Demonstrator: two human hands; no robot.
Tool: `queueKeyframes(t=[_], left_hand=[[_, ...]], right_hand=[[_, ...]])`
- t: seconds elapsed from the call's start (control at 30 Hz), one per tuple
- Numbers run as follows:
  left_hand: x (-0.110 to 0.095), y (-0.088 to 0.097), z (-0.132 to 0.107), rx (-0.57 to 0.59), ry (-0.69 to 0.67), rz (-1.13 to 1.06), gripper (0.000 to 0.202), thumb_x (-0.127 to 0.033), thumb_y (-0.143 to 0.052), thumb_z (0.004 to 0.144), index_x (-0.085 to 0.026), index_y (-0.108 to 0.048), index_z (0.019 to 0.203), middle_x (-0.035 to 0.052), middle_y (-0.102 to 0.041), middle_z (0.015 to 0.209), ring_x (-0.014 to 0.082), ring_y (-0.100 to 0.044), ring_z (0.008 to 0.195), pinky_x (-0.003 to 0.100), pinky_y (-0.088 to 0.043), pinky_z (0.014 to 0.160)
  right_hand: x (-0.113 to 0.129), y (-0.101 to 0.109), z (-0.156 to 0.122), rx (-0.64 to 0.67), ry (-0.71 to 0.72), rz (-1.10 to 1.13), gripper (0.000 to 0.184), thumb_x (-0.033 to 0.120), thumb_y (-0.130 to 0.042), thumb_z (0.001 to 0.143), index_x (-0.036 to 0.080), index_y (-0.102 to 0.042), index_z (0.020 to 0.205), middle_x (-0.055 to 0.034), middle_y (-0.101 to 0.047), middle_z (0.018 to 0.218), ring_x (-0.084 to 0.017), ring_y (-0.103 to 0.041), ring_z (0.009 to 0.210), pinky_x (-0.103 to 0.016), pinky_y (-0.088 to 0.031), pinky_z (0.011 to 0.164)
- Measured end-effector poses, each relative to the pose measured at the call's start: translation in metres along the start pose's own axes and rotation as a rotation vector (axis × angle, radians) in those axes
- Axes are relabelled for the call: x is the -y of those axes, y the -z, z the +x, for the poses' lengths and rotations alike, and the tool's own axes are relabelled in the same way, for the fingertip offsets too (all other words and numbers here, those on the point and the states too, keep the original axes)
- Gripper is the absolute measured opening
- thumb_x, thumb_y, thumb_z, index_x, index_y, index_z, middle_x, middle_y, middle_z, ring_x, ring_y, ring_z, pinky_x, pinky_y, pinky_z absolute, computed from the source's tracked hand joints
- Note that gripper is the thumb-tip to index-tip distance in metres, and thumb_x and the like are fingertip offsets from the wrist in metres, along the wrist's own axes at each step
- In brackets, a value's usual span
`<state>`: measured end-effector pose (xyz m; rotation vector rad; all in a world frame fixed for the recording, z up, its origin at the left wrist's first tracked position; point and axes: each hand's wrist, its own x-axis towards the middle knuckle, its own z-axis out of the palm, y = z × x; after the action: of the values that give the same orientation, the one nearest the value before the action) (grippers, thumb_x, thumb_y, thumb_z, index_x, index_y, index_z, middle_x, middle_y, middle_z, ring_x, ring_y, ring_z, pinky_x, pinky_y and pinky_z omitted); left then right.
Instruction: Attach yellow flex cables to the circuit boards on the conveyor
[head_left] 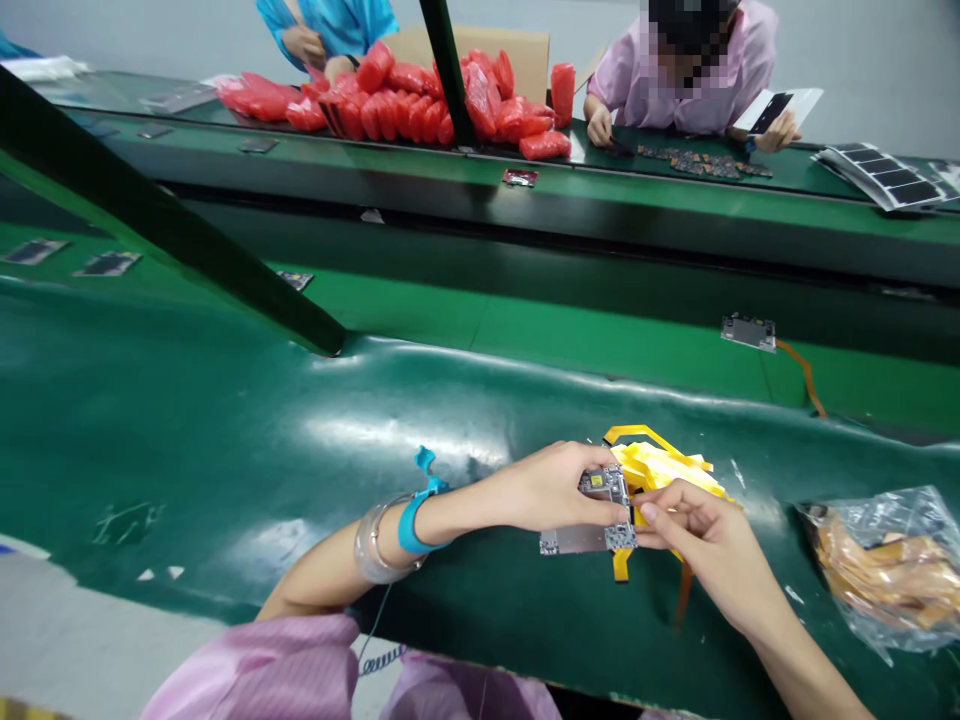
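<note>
My left hand (559,488) grips a grey circuit board (621,500) over the green mat, thumb and fingers closed around its edges. At the board's right edge, my right hand (694,525) pinches the dark connector end of a yellow flex cable (639,512). Whether that connector is joined to the board I cannot tell. Just beyond both hands lies a pile of yellow flex cables (660,465), partly hidden by my fingers. A blue wrist strap (412,525) with a coiled cord sits on my left wrist.
On the right rests a clear bag of orange flex cables (892,565). A board with an orange cable (750,332) lies on the green belt (450,310). A dark post (187,230) slants across the left. Beyond are red bubble-wrap bundles (405,100) and two co-workers.
</note>
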<state>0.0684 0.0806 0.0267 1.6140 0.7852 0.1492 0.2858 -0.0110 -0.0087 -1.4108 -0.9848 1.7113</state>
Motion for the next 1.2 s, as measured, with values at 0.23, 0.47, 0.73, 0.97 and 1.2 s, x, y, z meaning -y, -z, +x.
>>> queueKeyframes(t=[0.23,0.47,0.73,0.97,1.2], left_hand=[[0.004,0.001,0.001,0.042,-0.004,0.042,0.025,-0.038,-0.068,0.082,-0.015,-0.065,0.091,-0.0019,-0.061,0.081,0.0115,-0.051,0.070,0.022,-0.034,0.059],[0.000,0.000,0.000,0.074,0.038,0.058,0.027,-0.037,-0.067,0.080,-0.014,-0.066,0.093,-0.0009,-0.060,0.080,0.0112,-0.048,0.068,0.023,-0.030,0.057],[0.011,-0.011,0.006,-0.009,0.086,0.110,0.032,-0.044,-0.070,0.073,-0.017,-0.054,0.073,-0.0049,-0.043,0.066,0.0099,-0.035,0.063,0.023,-0.025,0.054],[0.011,-0.002,0.008,0.061,-0.007,-0.048,0.034,-0.049,-0.064,0.083,-0.016,-0.065,0.089,-0.0013,-0.056,0.077,0.0109,-0.043,0.067,0.022,-0.033,0.057],[-0.003,-0.007,0.004,-0.047,0.045,0.066,0.043,-0.053,-0.044,0.097,-0.017,-0.058,0.079,-0.0013,-0.054,0.072,0.0118,-0.044,0.065,0.026,-0.033,0.059]], right_hand=[[0.002,-0.003,-0.001,0.050,-0.011,0.008,0.032,0.044,-0.081,0.083,0.018,-0.063,0.076,-0.0046,-0.073,0.095,-0.015,-0.072,0.083,-0.027,-0.063,0.080],[0.003,-0.006,0.001,0.066,-0.051,0.022,0.035,0.047,-0.084,0.077,0.018,-0.065,0.074,-0.0005,-0.071,0.083,-0.012,-0.069,0.075,-0.025,-0.063,0.076],[0.002,-0.008,0.000,0.119,-0.070,0.022,0.032,0.047,-0.081,0.081,0.019,-0.067,0.079,-0.0004,-0.070,0.082,-0.014,-0.069,0.077,-0.031,-0.063,0.083],[0.004,-0.005,0.001,0.091,-0.080,0.034,0.039,0.057,-0.075,0.083,0.019,-0.070,0.085,-0.0038,-0.070,0.084,-0.019,-0.071,0.077,-0.033,-0.064,0.076],[0.009,-0.006,0.009,0.125,0.001,-0.028,0.038,0.057,-0.072,0.086,0.019,-0.072,0.095,-0.0060,-0.071,0.092,-0.020,-0.068,0.081,-0.032,-0.060,0.076]])
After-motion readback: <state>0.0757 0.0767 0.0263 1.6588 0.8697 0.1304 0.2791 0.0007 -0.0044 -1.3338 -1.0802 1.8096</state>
